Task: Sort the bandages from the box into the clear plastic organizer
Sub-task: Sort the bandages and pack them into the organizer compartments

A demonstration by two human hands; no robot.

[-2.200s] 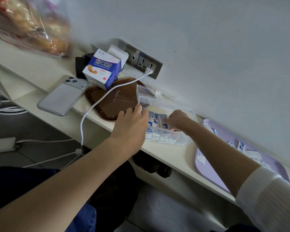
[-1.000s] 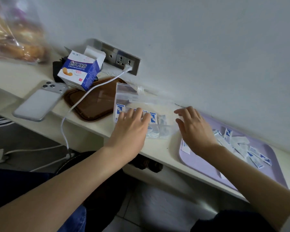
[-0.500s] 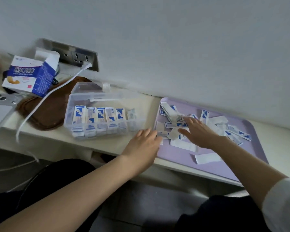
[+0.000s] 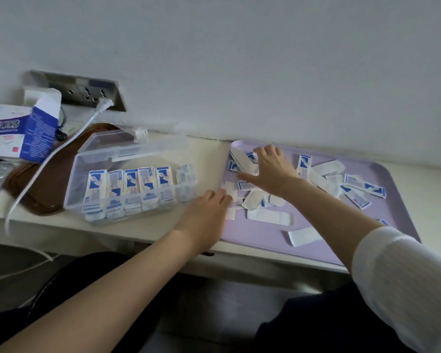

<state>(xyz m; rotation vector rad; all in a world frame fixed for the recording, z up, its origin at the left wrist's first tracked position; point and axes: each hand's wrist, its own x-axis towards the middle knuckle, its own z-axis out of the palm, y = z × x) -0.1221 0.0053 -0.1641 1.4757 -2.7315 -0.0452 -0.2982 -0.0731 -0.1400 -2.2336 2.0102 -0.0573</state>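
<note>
Our right hand spreads its fingers over loose bandages on the purple tray; our left hand, fingers straight, touches the pile's edge beside the part-filled organizer. These light, flimsy, slick wrappers probably want pinching by one end.

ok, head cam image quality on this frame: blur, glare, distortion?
Head view: soft throughout, with smear on the white cable and the rightmost slots of the clear organizer; wide-angle warp skews the socket plate and shelf edge; light flat and diffuse, no hard shadows or glare; print on the loose bandages unreadable.
</note>
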